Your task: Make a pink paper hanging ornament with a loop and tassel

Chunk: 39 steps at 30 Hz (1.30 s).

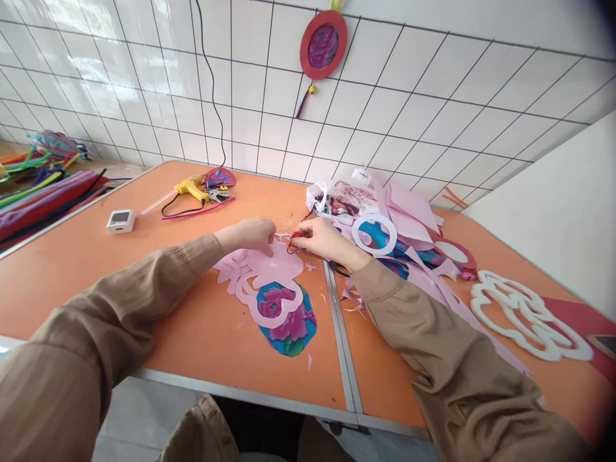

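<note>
My left hand bends its fingers down at the upper left edge of a pink flower-shaped cutout. Its thumb side touches the cutout, and whatever the fingers hold is hidden. Just to the right, my right hand pinches a small red thing with a thin loop; its kind is too small to tell. More pink cutouts lie under and left of the flower. Closer to me, a pink scalloped ring partly covers a blue cloth piece with a purple flower.
A yellow glue gun, keys and a white box stand at the left back. Pink scraps, a plastic bag and a white ring crowd the right. White scalloped frames lie far right. A metal seam divides the orange table.
</note>
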Available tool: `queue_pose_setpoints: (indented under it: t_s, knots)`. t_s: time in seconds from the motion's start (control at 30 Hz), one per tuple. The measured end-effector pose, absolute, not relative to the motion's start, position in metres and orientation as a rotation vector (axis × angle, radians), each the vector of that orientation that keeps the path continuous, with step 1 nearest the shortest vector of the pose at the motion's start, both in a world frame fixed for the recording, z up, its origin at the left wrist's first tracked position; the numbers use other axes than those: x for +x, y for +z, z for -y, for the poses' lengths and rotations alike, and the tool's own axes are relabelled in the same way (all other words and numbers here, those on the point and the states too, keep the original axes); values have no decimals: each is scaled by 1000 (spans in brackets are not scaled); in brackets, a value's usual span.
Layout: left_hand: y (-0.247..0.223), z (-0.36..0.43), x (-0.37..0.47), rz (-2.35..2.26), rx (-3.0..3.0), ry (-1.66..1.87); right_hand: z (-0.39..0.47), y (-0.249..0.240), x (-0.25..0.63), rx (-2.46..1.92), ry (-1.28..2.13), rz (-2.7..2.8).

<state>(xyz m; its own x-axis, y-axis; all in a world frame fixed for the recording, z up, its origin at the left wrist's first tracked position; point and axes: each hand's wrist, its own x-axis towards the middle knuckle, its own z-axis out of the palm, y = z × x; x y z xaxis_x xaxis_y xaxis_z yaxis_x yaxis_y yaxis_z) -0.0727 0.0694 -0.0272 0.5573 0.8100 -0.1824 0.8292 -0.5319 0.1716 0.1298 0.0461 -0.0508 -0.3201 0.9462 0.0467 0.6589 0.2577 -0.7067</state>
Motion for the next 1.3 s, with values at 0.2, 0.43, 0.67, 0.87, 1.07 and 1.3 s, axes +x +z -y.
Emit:
queue_pose_setpoints:
  t_s: [0.2, 0.43, 0.67, 0.87, 1.07, 1.3]
  knots:
    - [-18, -69, -73, -1368, 2491, -67, -44, -49, 129, -1374, 1016, 1920]
    - [6, -68, -80, -1319, 2326, 207, -47, -42, 129, -1261, 1032, 1632]
    - [25, -62, -86, -1190, 2105, 470, -47, -32, 132, -1133, 937, 1508]
    - [22, -56, -79, -1114, 2066, 592, -37, -20, 128, -1103, 970, 1512]
    - [25, -48, -73, -1129, 2043, 630, -30, -12, 127, -1076, 972, 1541]
    - [26, -46, -73, -1105, 2069, 615, -28, -9, 131, -1073, 908, 1632]
